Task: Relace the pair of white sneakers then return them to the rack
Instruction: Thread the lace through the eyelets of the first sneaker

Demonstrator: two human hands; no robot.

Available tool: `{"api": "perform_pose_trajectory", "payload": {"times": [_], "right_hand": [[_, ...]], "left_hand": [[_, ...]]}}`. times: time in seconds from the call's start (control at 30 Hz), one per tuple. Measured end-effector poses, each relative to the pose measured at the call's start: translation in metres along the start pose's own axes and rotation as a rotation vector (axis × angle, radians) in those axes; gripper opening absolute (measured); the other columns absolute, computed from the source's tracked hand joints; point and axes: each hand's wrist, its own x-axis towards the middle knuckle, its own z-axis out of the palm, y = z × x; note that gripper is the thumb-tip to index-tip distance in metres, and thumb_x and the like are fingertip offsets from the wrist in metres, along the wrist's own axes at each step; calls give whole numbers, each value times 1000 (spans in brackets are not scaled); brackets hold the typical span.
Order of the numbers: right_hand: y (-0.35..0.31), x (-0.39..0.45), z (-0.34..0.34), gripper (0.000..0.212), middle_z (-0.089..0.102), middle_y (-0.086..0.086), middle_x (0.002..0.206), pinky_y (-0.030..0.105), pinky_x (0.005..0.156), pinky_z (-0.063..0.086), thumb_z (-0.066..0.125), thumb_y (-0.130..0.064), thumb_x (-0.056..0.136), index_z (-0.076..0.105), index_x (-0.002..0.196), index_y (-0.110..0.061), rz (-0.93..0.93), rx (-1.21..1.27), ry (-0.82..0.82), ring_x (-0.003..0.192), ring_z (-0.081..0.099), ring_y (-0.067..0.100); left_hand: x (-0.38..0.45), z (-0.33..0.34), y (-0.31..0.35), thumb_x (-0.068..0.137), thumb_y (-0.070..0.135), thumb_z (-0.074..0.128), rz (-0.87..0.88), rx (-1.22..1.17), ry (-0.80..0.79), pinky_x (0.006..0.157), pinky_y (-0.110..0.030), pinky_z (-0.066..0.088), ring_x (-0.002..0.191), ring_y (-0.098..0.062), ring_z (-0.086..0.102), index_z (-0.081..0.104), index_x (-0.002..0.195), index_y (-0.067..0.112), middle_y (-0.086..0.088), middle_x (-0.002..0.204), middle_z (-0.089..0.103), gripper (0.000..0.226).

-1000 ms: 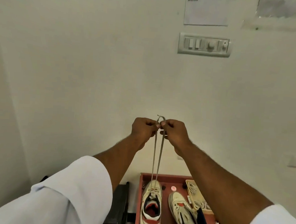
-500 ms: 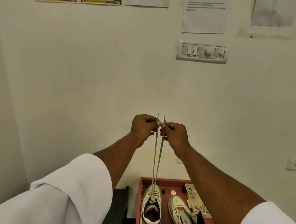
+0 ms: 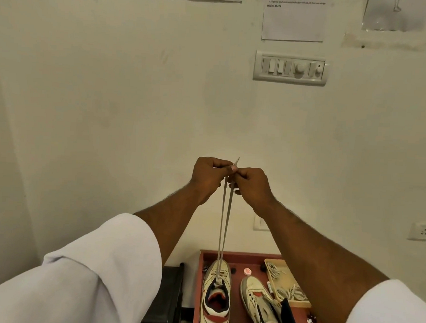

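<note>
Two white sneakers with red and navy trim lie on a red table [image 3: 239,257] at the bottom. The left sneaker [image 3: 215,299] stands upright, toe toward the wall. A grey lace [image 3: 224,221] runs from its lower eyelets straight up as two taut strands. My left hand [image 3: 210,177] and my right hand [image 3: 251,184] are raised in front of the wall, touching each other, each pinching one lace end; one tip pokes up between them. The right sneaker [image 3: 265,305] lies tilted on its side with no lace that I can see.
A shallow tan tray [image 3: 286,281] with several loose laces sits at the table's far right. A small round red-and-white cap [image 3: 247,271] lies between the shoes. A black stand [image 3: 169,295] is left of the table. A switch panel [image 3: 291,68] and papers hang on the wall.
The hands have stayed together holding the lace up. The small loop seen above the fingers a second ago is gone; now a single lace tip sticks up. The camera tilted slightly upward.
</note>
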Motion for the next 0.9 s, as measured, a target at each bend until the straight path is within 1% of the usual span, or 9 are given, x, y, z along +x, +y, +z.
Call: {"api": "perform_pose_trajectory", "payload": {"times": [0.2,0.33,0.4,0.47,0.53,0.6,0.67,0.8,0.9], "right_hand": [[20,-1,11,18,74,6,88,29,69,54,56,-12,96,74,93,-12,78,159,-91,79,68,16],[95,-34,40,12,72,5,96,13,64,47,63,-10,93,73,96,-6,256,62,-226,78,64,9],[138,-52,54,14,73,7,92,18,66,53,62,-11,94,74,95,-3,325,31,-249,79,68,13],[165,-62,62,16,71,16,79,31,63,54,62,-11,95,74,90,-1,392,93,-176,69,67,17],[182,-64,65,21,64,16,65,28,53,47,62,-11,94,70,82,4,453,171,-64,53,60,15],[196,-70,60,25,64,15,65,28,53,50,62,-13,95,69,79,4,553,268,71,54,61,18],[216,-80,53,22,69,12,71,28,58,54,61,-17,95,70,81,-3,650,239,166,63,65,19],[257,-117,43,38,62,-12,96,31,85,46,67,-21,90,58,127,-24,620,-218,136,89,59,10],[275,-136,48,32,63,-17,101,26,90,49,67,-8,89,65,115,-27,554,-256,73,100,63,12]], "left_hand": [[6,5,-12,86,7,72,10,-81,75,59,-17,52,61,-7,65,75,84,3,-7,74,70,6],[12,11,-21,84,10,76,-35,-174,147,61,-12,46,64,4,62,77,85,9,3,79,71,2],[17,10,-33,85,10,76,-56,-224,202,58,-14,46,63,1,60,76,84,11,3,78,71,2],[21,1,-59,86,10,75,-90,-245,291,60,-18,47,66,-2,60,75,93,7,0,83,70,8],[17,-12,-103,86,12,75,-193,-196,397,72,-22,47,81,-7,60,70,116,9,-3,97,66,31],[-10,-26,-156,87,18,74,-329,-51,489,84,-21,43,99,-9,56,59,135,23,0,115,57,50],[-52,-28,-205,89,16,71,-350,78,504,81,-13,45,93,-6,57,60,131,30,4,121,55,46],[-125,-8,-281,86,-5,65,-254,314,88,81,-6,46,103,-6,59,71,103,28,10,120,57,38],[-127,9,-315,90,31,69,-263,597,-354,94,-7,36,117,6,43,62,128,32,19,137,40,39]]}}
